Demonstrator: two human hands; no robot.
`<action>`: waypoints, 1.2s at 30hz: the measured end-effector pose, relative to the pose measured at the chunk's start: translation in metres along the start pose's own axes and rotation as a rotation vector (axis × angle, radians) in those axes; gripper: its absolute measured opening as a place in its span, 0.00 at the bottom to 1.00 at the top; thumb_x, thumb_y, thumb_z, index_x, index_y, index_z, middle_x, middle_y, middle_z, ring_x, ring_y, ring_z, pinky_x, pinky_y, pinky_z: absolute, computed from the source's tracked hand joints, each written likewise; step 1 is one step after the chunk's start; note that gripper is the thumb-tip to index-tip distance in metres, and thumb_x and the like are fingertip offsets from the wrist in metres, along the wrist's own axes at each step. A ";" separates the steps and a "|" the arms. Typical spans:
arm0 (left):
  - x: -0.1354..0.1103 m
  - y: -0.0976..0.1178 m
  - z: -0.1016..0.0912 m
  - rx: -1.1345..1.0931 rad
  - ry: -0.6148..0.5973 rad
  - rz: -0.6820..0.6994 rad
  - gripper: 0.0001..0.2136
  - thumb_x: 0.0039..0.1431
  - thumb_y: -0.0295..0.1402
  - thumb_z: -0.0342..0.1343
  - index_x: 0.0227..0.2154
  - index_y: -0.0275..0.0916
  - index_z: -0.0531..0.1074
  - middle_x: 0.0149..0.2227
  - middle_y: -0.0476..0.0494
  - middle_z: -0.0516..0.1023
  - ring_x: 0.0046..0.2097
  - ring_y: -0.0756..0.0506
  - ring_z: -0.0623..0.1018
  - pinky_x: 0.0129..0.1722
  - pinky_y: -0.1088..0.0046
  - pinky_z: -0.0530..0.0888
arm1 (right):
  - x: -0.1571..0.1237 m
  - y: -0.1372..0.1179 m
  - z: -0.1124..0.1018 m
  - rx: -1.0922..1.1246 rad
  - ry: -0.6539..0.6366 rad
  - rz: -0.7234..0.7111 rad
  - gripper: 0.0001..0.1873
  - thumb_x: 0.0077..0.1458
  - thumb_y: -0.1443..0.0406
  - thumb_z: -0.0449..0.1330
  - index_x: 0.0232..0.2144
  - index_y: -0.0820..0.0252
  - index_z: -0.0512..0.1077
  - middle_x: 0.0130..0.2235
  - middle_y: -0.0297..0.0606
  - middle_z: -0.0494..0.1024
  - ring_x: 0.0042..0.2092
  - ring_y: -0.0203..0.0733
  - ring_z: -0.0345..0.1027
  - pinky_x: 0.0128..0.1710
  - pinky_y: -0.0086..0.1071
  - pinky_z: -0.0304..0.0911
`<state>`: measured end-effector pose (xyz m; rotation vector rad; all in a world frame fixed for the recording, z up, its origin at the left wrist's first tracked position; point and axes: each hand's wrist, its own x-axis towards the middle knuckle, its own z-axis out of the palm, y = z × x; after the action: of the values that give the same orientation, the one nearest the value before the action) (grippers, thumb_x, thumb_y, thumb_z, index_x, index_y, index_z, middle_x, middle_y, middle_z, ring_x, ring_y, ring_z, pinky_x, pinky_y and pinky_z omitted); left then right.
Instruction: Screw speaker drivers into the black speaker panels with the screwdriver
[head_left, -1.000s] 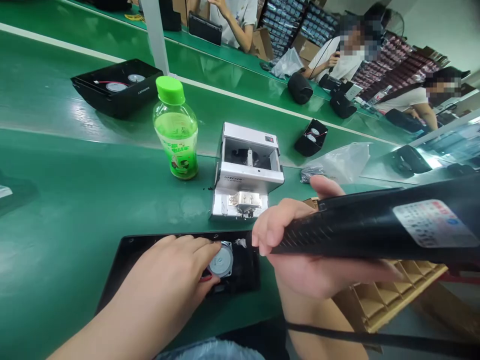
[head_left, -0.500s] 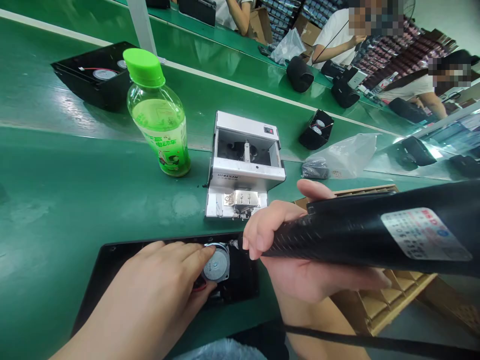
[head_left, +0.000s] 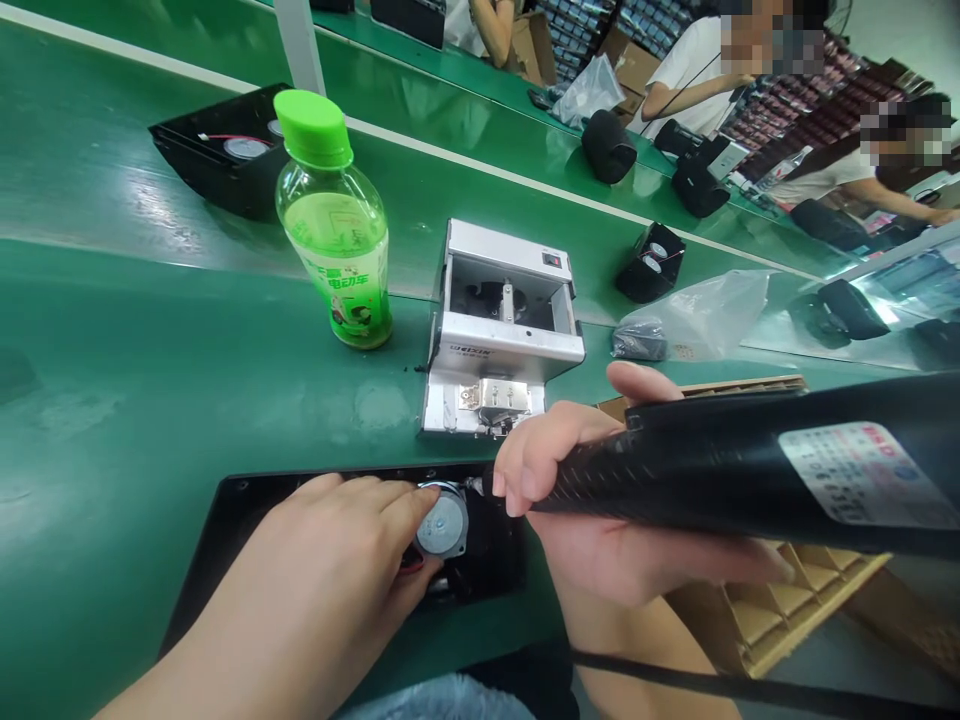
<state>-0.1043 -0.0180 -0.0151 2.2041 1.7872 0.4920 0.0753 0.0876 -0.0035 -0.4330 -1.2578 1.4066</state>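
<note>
- On the near side of the desk (head_left: 90,420), a round metal speaker (head_left: 444,525) sits in a black case (head_left: 495,550), so placing it looks done
- The left hand (head_left: 337,560) pinches the speaker by its left side, fingertips on the far edge and thumb on the near edge, a red wire (head_left: 412,567) beside the thumb
- The right hand (head_left: 592,510) is wrapped round a black power screwdriver (head_left: 712,460), whose tip (head_left: 474,485) meets or nearly meets the speaker's far right corner
- Fastening appears under way at that corner; whether a screw is fully in cannot be told
- The near right corner shows no clear screw, so it may be left to do
- The left hand hides the speaker's left corners and much of the case, so progress there cannot be judged
</note>
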 end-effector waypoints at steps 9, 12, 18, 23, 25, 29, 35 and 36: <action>0.003 0.000 -0.001 -0.009 -0.005 -0.004 0.09 0.60 0.29 0.67 0.43 0.45 0.85 0.39 0.49 0.90 0.34 0.40 0.87 0.35 0.61 0.75 | 0.004 0.002 0.000 0.018 0.013 0.008 0.31 0.61 0.34 0.64 0.58 0.39 0.79 0.26 0.32 0.82 0.20 0.46 0.70 0.21 0.42 0.72; 0.002 0.000 0.000 -0.004 -0.004 0.000 0.09 0.60 0.29 0.67 0.43 0.44 0.85 0.40 0.49 0.91 0.34 0.40 0.87 0.36 0.60 0.75 | 0.004 0.002 0.000 0.033 0.024 0.011 0.31 0.61 0.35 0.65 0.57 0.39 0.80 0.26 0.32 0.81 0.21 0.45 0.71 0.21 0.41 0.72; 0.000 -0.002 0.002 -0.005 -0.007 -0.004 0.10 0.59 0.29 0.68 0.44 0.45 0.84 0.40 0.49 0.90 0.35 0.40 0.87 0.37 0.60 0.76 | 0.002 0.003 -0.001 0.010 0.018 -0.006 0.34 0.55 0.35 0.69 0.59 0.38 0.78 0.26 0.31 0.81 0.21 0.44 0.70 0.20 0.40 0.71; 0.001 -0.002 0.000 0.008 0.006 0.004 0.10 0.57 0.29 0.69 0.42 0.45 0.84 0.38 0.50 0.90 0.33 0.40 0.87 0.36 0.60 0.75 | 0.002 0.004 -0.002 0.047 0.005 -0.011 0.32 0.61 0.34 0.63 0.59 0.40 0.78 0.27 0.33 0.81 0.21 0.44 0.70 0.21 0.40 0.72; 0.001 -0.003 -0.001 0.010 -0.003 0.005 0.11 0.57 0.29 0.70 0.43 0.45 0.84 0.38 0.50 0.90 0.34 0.40 0.87 0.36 0.60 0.76 | 0.003 0.005 0.000 0.061 0.013 0.000 0.31 0.63 0.34 0.61 0.58 0.41 0.79 0.27 0.33 0.82 0.21 0.44 0.70 0.22 0.39 0.71; 0.001 -0.005 0.000 0.010 -0.049 -0.017 0.11 0.59 0.31 0.70 0.45 0.44 0.85 0.42 0.48 0.91 0.36 0.38 0.88 0.38 0.59 0.76 | 0.006 0.009 0.005 0.048 0.030 0.007 0.32 0.60 0.33 0.63 0.54 0.43 0.78 0.25 0.30 0.81 0.18 0.42 0.67 0.18 0.37 0.68; 0.008 -0.002 -0.004 0.009 -0.207 -0.123 0.12 0.62 0.32 0.70 0.48 0.46 0.85 0.43 0.48 0.90 0.40 0.36 0.88 0.42 0.57 0.77 | 0.010 0.025 0.016 -0.021 -0.003 -0.068 0.39 0.57 0.28 0.60 0.51 0.50 0.73 0.21 0.25 0.76 0.14 0.37 0.62 0.12 0.30 0.62; 0.009 -0.001 -0.006 0.012 -0.222 -0.138 0.11 0.62 0.32 0.70 0.48 0.47 0.86 0.43 0.48 0.90 0.40 0.36 0.88 0.42 0.56 0.77 | 0.010 0.028 0.017 -0.031 -0.008 -0.077 0.39 0.58 0.28 0.59 0.51 0.50 0.72 0.21 0.24 0.75 0.13 0.37 0.61 0.12 0.30 0.61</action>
<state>-0.1055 -0.0089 -0.0094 2.0345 1.8095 0.1990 0.0447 0.0952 -0.0167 -0.3960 -1.2905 1.3265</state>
